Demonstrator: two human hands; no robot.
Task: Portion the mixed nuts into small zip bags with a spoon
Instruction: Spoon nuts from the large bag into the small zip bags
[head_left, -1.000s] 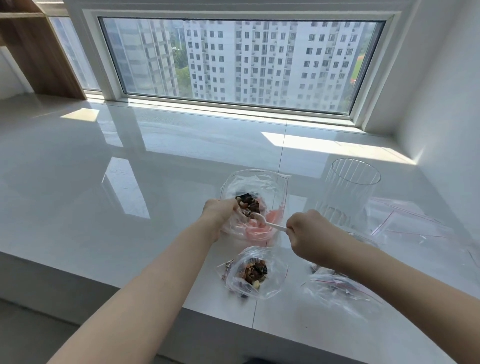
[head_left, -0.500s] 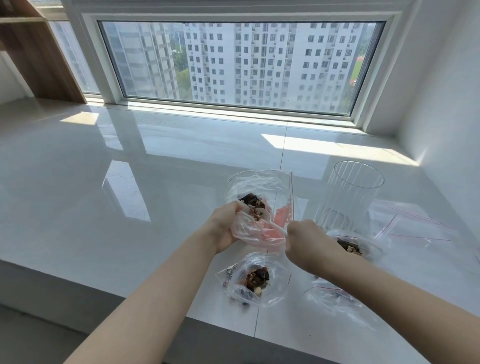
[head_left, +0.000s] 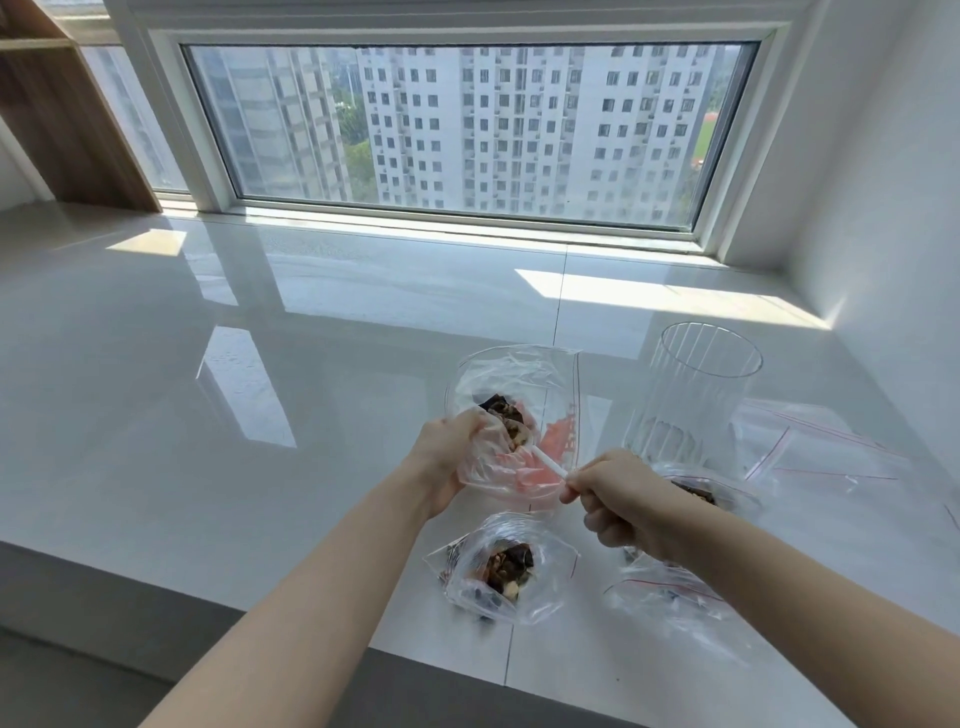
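The left hand still grips the clear crinkled plastic bag of mixed nuts; the right hand, pinching the white plastic spoon, has drawn nearer, apparently loaded.

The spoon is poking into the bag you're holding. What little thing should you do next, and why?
Probably tip the white spoon so its nuts drop into the held bag. The right hand pinches the handle, the bowl end is already inside, and the left hand grips the bag's mouth open. Then draw the spoon out.
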